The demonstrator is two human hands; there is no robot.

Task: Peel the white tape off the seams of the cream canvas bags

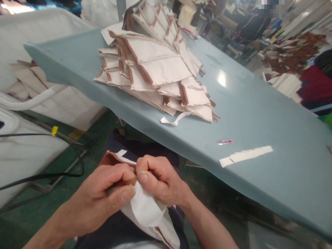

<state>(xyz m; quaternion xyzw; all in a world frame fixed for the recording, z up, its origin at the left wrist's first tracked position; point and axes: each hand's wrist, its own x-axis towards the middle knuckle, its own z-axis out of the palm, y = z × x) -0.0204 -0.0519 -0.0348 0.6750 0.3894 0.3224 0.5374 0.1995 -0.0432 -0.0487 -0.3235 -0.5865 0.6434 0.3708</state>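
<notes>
Over my lap, a white fabric piece with brown edging [147,207] is pinched between both hands. My left hand [106,193] closes on its brown edge, thumb and bent forefinger pressed together. Right beside it, my right hand [158,180] grips the same piece, its thumb tip almost touching the left fingers. A loose white flap hangs below the fingertips, and a small white strip [121,153] shows at the upper left of the piece. The exact spot under the fingers is hidden.
A blue-grey table [249,117] bears a heap of white and brown sewn pieces [158,62], a curled white strip [176,120], pink-handled thread snips [225,141] and overlapping white strips [246,156]. White carts [38,20] stand left, near a black cable [38,176].
</notes>
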